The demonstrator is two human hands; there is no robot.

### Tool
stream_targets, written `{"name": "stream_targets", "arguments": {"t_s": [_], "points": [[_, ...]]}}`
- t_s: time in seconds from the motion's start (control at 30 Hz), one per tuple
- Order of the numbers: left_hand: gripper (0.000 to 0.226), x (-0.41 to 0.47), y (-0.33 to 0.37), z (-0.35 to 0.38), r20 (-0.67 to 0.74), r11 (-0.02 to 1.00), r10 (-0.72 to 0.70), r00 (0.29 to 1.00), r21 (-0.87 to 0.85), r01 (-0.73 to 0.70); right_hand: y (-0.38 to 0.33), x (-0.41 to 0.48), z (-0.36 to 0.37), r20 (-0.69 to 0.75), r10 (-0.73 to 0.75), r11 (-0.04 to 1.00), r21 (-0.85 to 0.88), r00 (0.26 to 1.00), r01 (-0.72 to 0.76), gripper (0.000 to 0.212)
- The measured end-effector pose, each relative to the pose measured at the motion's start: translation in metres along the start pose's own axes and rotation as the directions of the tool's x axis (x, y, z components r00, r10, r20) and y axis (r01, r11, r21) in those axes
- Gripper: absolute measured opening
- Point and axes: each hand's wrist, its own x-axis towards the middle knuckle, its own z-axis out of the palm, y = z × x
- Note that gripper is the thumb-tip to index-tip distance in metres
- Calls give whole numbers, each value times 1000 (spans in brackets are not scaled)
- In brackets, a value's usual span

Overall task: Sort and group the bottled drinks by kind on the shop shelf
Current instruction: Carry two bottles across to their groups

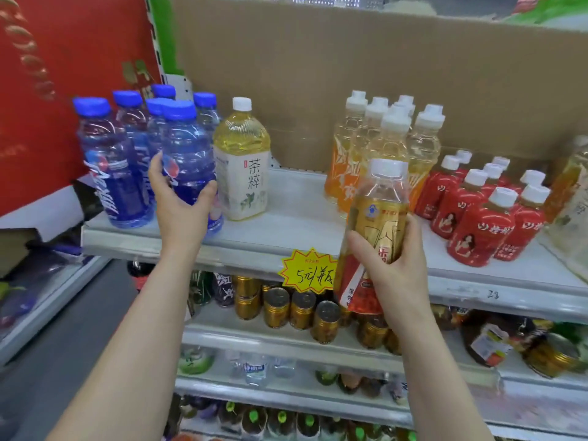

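Note:
My left hand [178, 202] grips a blue-capped blue drink bottle [187, 154] standing at the front of a cluster of several like blue bottles [105, 160] on the top shelf [286, 243]. My right hand [391, 259] holds a white-capped bottle with a gold and red label [378, 211] in the air in front of the shelf edge. A yellow tea bottle with a white label [241, 160] stands alone right of the blue group. Behind my right hand stand several orange-labelled bottles [375, 135]. Several red-wrapped small bottles [483, 218] stand further right.
A cardboard sheet [350, 74] backs the top shelf. A yellow price tag [308, 272] hangs on the shelf lip. Gold cans [302, 310] fill the shelf below, with more bottles on lower shelves. Pale tea bottles [569, 198] stand at the far right. A red panel [63, 74] is at left.

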Motion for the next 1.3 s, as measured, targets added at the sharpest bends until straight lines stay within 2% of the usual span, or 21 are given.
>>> {"name": "stream_targets", "arguments": {"t_s": [0.13, 0.33, 0.37, 0.43, 0.5, 0.57, 0.67, 0.73, 0.8, 0.9, 0.97, 1.1, 1.2, 1.27, 1.3], "points": [[83, 13, -9, 12, -56, 999, 6, 998, 51, -4, -6, 11, 34, 41, -18, 1000, 2, 999, 18, 65], [89, 11, -12, 33, -190, 994, -50, 980, 86, 67, -6, 19, 53, 69, -40, 999, 7, 997, 39, 64], [90, 7, -11, 34, -218, 993, -8, 976, 112, 33, -5, 20, 53, 67, -39, 999, 1, 997, 39, 65], [88, -5, -5, 37, -243, 968, 202, 949, 200, -155, -2, 20, 51, 46, -30, 999, -11, 998, 31, 68], [79, -11, 9, 46, -140, 895, 420, 897, 232, -382, 1, 22, 48, 20, -25, 999, -25, 999, 25, 75], [77, 0, 28, 62, 23, 839, 491, 871, 255, -480, 2, 22, 44, 10, -24, 999, -39, 1000, 25, 76], [91, 37, 52, 87, 167, 816, 369, 914, 414, -404, 2, 22, 38, 10, -13, 1000, -23, 1000, 13, 70], [99, 61, 59, 99, 221, 809, 216, 951, 505, -301, 5, 23, 35, 8, -10, 1000, -25, 1000, 10, 64], [99, 76, 60, 104, 243, 791, 135, 961, 557, -252, 9, 24, 32, -4, -13, 999, -37, 1000, 13, 58], [99, 79, 57, 104, 310, 828, 190, 931, 459, -322, 12, 25, 29, -9, 1, 1000, -29, 1000, -1, 57], [97, 76, 52, 102, 333, 818, 225, 916, 447, -363, 12, 26, 28, -20, 8, 1000, -24, 1000, -8, 60], [104, 52, 42, 101, 413, 881, 104, 905, 384, -276, 11, 26, 24, -55, 23, 1000, -6, 998, -23, 60], [99, 32, 40, 104, 489, 863, 146, 860, 361, -352, 9, 22, 18, -80, 34, 999, -13, 996, -35, 59], [98, 22, 42, 107, 467, 847, 194, 863, 364, -387, 7, 16, 9, -93, 39, 999, -10, 995, -41, 60], [97, 15, 46, 107, 421, 872, 215, 881, 323, -367, 6, 13, 4, -102, 40, 999, -10, 994, -41, 60]]}}
